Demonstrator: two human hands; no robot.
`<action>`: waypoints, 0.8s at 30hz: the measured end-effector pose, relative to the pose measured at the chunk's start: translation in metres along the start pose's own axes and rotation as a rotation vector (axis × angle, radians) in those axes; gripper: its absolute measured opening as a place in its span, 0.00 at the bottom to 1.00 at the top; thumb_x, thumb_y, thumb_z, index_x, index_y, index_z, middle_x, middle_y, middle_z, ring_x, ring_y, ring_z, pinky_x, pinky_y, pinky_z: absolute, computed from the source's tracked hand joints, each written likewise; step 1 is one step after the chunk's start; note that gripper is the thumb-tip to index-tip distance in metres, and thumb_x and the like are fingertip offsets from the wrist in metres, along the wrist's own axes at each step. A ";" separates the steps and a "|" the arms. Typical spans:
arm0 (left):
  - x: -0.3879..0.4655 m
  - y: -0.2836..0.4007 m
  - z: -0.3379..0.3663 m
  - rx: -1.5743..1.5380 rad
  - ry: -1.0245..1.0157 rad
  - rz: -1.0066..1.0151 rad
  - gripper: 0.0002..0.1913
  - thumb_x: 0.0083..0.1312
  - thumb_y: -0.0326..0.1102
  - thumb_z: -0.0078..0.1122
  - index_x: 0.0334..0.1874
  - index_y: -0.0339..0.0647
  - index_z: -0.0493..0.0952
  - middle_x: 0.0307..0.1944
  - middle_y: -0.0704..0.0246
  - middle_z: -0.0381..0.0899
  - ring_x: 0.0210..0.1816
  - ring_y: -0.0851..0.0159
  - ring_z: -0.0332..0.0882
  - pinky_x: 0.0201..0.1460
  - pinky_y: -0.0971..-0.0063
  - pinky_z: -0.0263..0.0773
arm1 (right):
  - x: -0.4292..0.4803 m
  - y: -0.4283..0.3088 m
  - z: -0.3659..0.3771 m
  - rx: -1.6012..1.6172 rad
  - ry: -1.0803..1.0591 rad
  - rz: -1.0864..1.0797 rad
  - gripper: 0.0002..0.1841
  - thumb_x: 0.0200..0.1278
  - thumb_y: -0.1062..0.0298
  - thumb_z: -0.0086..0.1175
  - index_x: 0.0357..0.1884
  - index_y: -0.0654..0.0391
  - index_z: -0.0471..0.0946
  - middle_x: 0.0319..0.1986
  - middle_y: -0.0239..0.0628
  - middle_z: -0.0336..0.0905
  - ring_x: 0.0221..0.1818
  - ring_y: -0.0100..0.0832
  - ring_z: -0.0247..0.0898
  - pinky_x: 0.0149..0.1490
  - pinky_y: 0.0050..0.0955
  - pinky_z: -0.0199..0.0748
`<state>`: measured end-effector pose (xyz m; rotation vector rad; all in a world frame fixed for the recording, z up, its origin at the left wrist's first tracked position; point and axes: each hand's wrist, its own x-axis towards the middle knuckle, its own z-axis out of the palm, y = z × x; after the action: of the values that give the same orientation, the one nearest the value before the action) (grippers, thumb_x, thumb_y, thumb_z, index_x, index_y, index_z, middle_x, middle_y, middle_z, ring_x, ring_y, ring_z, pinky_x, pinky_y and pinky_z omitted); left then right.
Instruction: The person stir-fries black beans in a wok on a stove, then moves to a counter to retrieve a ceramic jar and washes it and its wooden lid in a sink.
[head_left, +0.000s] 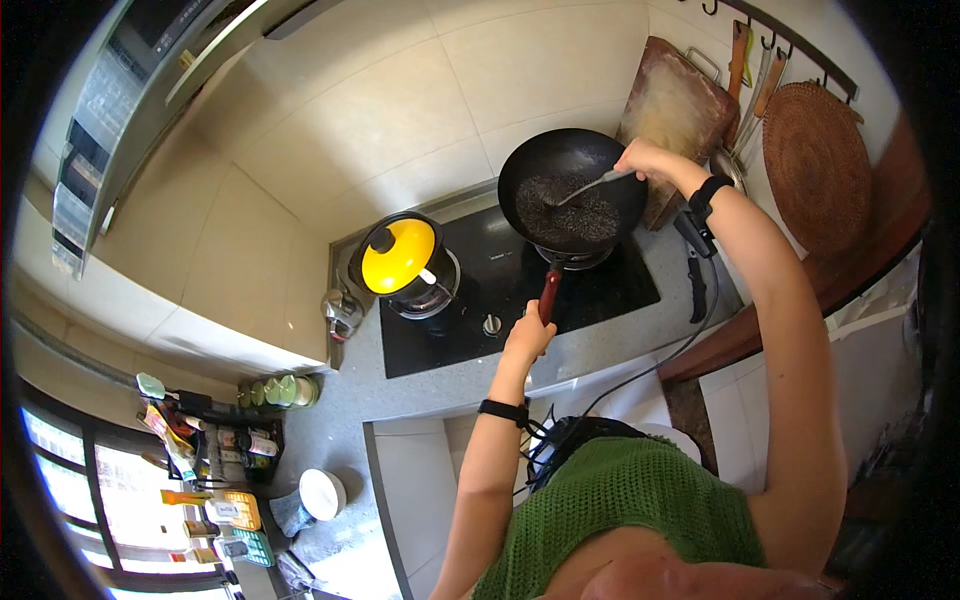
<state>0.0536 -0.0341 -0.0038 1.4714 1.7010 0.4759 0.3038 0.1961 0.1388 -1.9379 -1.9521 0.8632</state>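
Note:
A black wok (574, 150) sits over the right burner of the black glass hob (480, 262). My left hand (530, 330) is closed around the wok's dark red handle (550, 289). Held in my right hand (640, 160), above the wok's right rim, is a grey spatula-like utensil (600, 181), its lower end down in the wok. Small dark grains or bubbling liquid (566, 214) cover the wok's bottom; which of the two I cannot tell. On the left burner stands a dark pot (360, 279) with a yellow lid (399, 256), tilted in view.
A worn cutting board (671, 105) leans on the wall behind the wok. To the right lies a black-handled knife (697, 289), with a cable (675, 349) nearby. A metal kettle (343, 311), white bowl (322, 495) and seasoning rack (251, 450) stand left. A woven mat (817, 165) hangs right.

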 end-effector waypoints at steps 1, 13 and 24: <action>0.000 0.002 0.001 -0.002 -0.005 0.003 0.22 0.51 0.32 0.49 0.49 0.42 0.59 0.25 0.56 0.76 0.17 0.59 0.75 0.24 0.69 0.71 | 0.005 0.005 0.001 -0.003 0.002 0.005 0.16 0.45 0.62 0.59 0.14 0.66 0.71 0.13 0.43 0.69 0.12 0.35 0.64 0.19 0.32 0.59; -0.001 0.004 -0.006 -0.015 -0.006 -0.013 0.22 0.51 0.32 0.49 0.49 0.40 0.59 0.26 0.55 0.76 0.18 0.59 0.76 0.21 0.69 0.71 | -0.059 -0.053 0.010 -0.825 0.128 -0.377 0.11 0.37 0.65 0.60 0.27 0.56 0.79 0.30 0.40 0.78 0.35 0.39 0.75 0.36 0.34 0.73; 0.000 0.008 0.002 -0.022 0.001 0.007 0.21 0.51 0.32 0.49 0.48 0.41 0.59 0.24 0.56 0.76 0.18 0.58 0.75 0.23 0.68 0.71 | -0.034 -0.059 0.028 -0.947 0.192 -0.377 0.08 0.46 0.74 0.49 0.28 0.60 0.79 0.32 0.43 0.78 0.36 0.39 0.75 0.37 0.35 0.74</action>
<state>0.0599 -0.0324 0.0010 1.4625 1.6868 0.4976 0.2428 0.1605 0.1579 -1.7940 -2.7246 -0.4302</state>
